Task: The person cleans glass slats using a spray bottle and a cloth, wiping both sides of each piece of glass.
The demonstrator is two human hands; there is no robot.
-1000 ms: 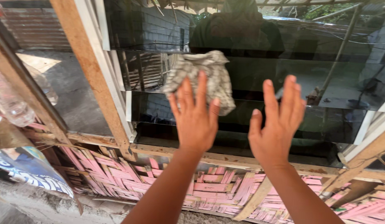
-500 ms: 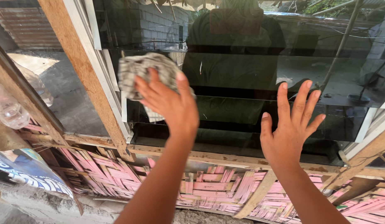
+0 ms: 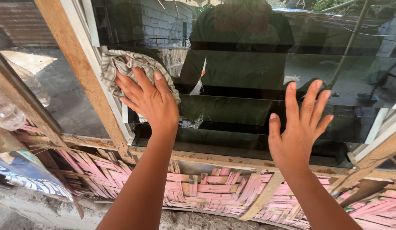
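While your left hand (image 3: 150, 102) presses the crumpled grey checked cloth (image 3: 121, 68) flat under spread fingers (image 3: 134, 81) at upper left, on the dark glass louvre slat (image 3: 249, 72), your right hand (image 3: 297, 132) lies open, holding nothing.

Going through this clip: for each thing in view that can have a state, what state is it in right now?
left hand: spread flat, pressing the cloth to the glass
right hand: open, fingers splayed, laid against a louvre pane
cloth: crumpled, pinned under the left hand near the window's left edge
louvre panes: dark, tilted and overlapping, reflective
wooden frame: worn, bare wood
plastic bottle: clear, hanging at left
pink woven panel: frayed, slats splitting
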